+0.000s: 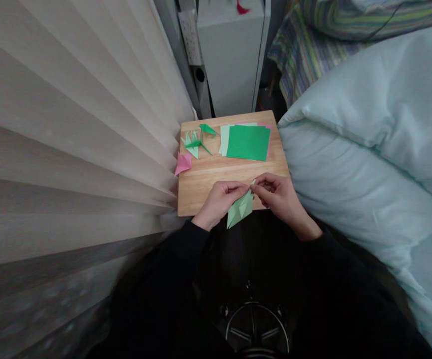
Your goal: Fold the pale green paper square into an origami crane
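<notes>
Both my hands pinch a pale green folded paper piece [240, 210] over the near edge of a small wooden board [204, 182]. My left hand [221, 199] grips its upper left part with closed fingers. My right hand [277, 195] pinches the top tip. The paper hangs down toward my lap. A stack of square paper sheets [247, 142] with a dark green one on top lies at the board's far right.
Folded green paper figures [194, 143] and a small dark green one [208, 129] lie at the board's far left; a pink folded piece [183, 163] overhangs the left edge. Pleated curtain [70, 124] stands left, a pale blue duvet [368, 149] right, a white cabinet [230, 55] behind.
</notes>
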A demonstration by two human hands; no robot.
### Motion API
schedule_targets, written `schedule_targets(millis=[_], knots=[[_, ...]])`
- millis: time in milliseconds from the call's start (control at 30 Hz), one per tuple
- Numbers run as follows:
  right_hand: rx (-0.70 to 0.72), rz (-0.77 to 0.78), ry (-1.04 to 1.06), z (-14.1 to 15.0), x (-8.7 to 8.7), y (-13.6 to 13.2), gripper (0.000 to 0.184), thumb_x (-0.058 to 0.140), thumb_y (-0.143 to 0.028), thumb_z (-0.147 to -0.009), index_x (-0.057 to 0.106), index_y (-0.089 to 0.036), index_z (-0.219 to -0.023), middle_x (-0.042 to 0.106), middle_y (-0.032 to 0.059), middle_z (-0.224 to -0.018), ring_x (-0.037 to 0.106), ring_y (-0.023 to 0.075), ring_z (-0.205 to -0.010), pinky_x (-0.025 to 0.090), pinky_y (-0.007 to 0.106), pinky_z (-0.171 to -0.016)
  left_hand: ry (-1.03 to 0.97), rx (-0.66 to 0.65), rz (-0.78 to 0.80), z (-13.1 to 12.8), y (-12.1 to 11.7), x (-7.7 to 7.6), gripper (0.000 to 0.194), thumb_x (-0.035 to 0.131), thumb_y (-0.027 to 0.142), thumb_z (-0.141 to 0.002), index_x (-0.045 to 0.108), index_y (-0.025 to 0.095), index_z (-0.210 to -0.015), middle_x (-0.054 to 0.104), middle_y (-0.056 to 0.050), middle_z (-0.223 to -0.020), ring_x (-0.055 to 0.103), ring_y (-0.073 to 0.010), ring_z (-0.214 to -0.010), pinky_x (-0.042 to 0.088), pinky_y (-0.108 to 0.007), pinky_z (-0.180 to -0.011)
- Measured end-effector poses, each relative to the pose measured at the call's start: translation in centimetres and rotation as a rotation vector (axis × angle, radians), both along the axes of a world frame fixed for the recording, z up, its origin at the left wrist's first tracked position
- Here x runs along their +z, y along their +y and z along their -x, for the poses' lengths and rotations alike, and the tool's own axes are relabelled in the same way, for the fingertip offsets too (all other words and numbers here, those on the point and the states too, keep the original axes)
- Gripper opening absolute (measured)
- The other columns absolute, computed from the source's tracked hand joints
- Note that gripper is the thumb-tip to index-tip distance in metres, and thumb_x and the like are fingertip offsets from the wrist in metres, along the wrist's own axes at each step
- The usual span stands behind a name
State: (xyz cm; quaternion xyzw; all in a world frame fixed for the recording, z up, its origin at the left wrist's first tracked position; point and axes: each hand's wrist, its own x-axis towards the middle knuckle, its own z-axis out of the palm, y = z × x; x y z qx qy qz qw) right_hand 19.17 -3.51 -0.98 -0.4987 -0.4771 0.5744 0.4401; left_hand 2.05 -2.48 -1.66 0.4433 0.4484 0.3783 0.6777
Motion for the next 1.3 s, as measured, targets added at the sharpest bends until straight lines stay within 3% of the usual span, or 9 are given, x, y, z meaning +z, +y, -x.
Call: schedule_targets(millis=[300, 600, 833, 1067, 1300], knots=[[-0.070, -0.044, 0.080, 0.3, 0.7, -0.1, 0.026, 0.081, -0.039, -0.076, 0.064, -0.019, -0.075, 0.064, -0.0018, -0.057, 0.048, 0.0076, -0.044, 0.032, 0.022, -0.040, -0.107, -0.109, 0.258, -0.1, -0.7, 0.4, 0.045, 0.083, 0.056, -0.074, 0.083, 0.013, -0.086, 0.078, -0.011, -0.082, 0.066, -0.0164, -0.070, 0.047, -0.029, -0.070], [-0.160, 0.001, 0.044, 0.4, 0.1, -0.2, 0.020, 0.069, -0.033, -0.082, 0.063, -0.018, -0.070, 0.053, -0.0056, -0.048, 0.042, 0.0060, -0.039, 0.028, 0.021, -0.039, 0.115, -0.089, -0.035, -0.2, -0.4, 0.5, 0.033, 0.075, 0.047, -0.081, 0.081, 0.015, -0.079, 0.079, -0.007, -0.083, 0.067, -0.0181, -0.075, 0.050, -0.029, -0.074], [-0.092, 0.069, 0.074, 0.7, 0.3, -0.3, 0.029, 0.081, -0.042, -0.076, 0.066, -0.017, -0.074, 0.058, -0.0041, -0.055, 0.042, 0.0055, -0.042, 0.029, 0.021, -0.038, 0.274, -0.058, -0.249, -0.1, -0.3, 0.5, 0.032, 0.066, 0.043, -0.090, 0.079, 0.015, -0.080, 0.075, -0.004, -0.078, 0.063, -0.0158, -0.073, 0.047, -0.027, -0.071], [-0.140, 0.114, 0.112, 1.1, 0.5, -0.4, 0.037, 0.087, -0.047, -0.066, 0.064, -0.018, -0.071, 0.059, -0.0042, -0.054, 0.040, 0.0053, -0.040, 0.026, 0.022, -0.037, 0.305, -0.085, -0.275, -0.3, -0.3, 0.5, 0.040, 0.067, 0.051, -0.089, 0.076, 0.015, -0.074, 0.069, -0.002, -0.072, 0.057, -0.0150, -0.070, 0.044, -0.027, -0.069], [-0.123, 0.127, 0.156, 1.0, 0.2, -0.3, 0.036, 0.087, -0.045, -0.066, 0.065, -0.018, -0.071, 0.058, -0.0049, -0.052, 0.038, 0.0047, -0.039, 0.024, 0.022, -0.037, 0.251, -0.084, -0.210, -0.3, -0.3, 0.0, 0.046, 0.072, 0.059, -0.083, 0.077, 0.015, -0.075, 0.064, 0.000, -0.068, 0.051, -0.0124, -0.065, 0.039, -0.026, -0.065]])
